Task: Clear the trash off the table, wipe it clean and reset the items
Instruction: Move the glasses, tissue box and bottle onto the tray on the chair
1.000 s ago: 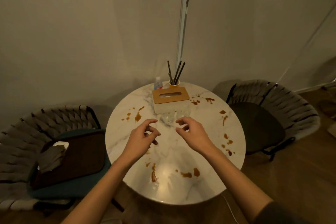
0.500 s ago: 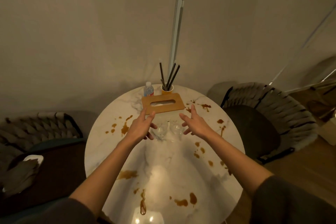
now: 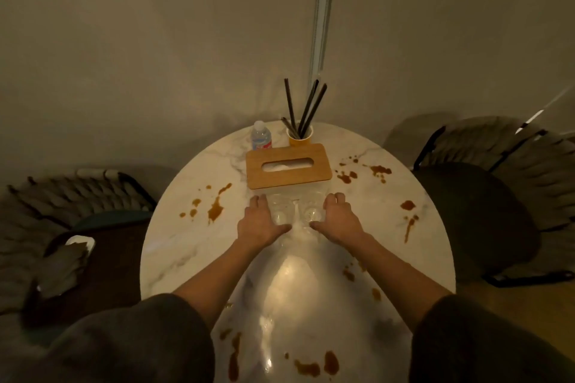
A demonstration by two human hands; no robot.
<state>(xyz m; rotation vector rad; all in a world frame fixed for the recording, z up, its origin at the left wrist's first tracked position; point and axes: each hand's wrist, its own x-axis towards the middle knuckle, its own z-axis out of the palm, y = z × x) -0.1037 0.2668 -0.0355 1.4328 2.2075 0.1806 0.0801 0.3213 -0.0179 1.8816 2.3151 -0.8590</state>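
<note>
Two clear glasses stand side by side on the round white marble table, just in front of the tissue box. My left hand grips the left glass, fingers round its far side and thumb at its near side. My right hand grips the right glass the same way. Brown stains are splashed over the tabletop at left, right and near the front edge.
A wood-topped tissue box sits behind the glasses, with a small water bottle and a yellow cup of black straws at the far edge. Woven chairs stand left and right; the left one holds a dark bag with crumpled paper.
Both hands have reached forward and closed round the two glasses. My head has moved closer over the table.
</note>
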